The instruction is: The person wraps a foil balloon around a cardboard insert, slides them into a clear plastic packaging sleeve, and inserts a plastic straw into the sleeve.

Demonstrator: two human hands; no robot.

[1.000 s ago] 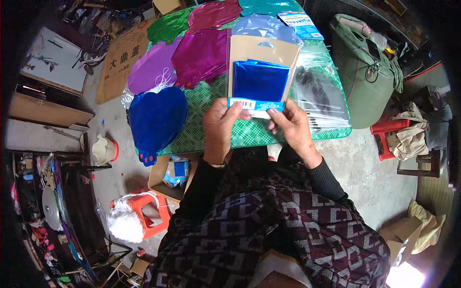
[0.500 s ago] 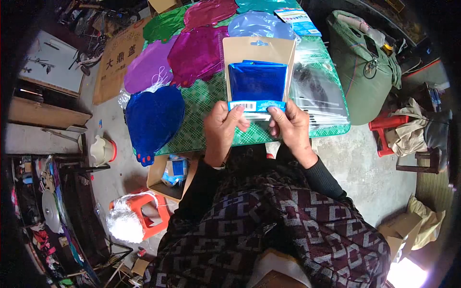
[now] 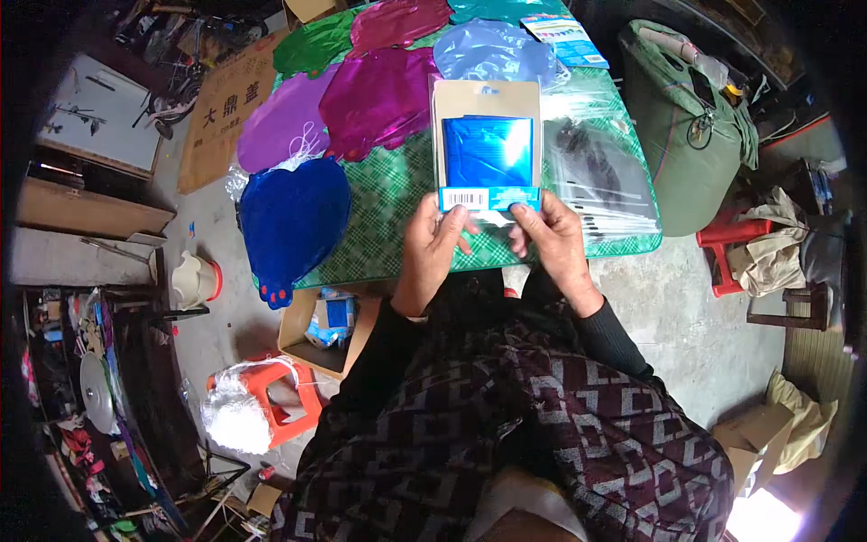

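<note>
Head camera: the packet point(image 3: 490, 149) extends beyond my left hand point(image 3: 432, 246) and right hand point(image 3: 555, 242), both pinching its bottom edge, thumbs uppermost.

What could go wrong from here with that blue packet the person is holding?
The left hand and right hand grip the blue packet only near its bottom edge, so its top might tip or it might slip.
The dark blue foil shape overhangs the edge of the table, so a sleeve could perhaps knock it down.
The clear plastic bags lie loosely piled near the right hand and might slide if bumped.
</note>
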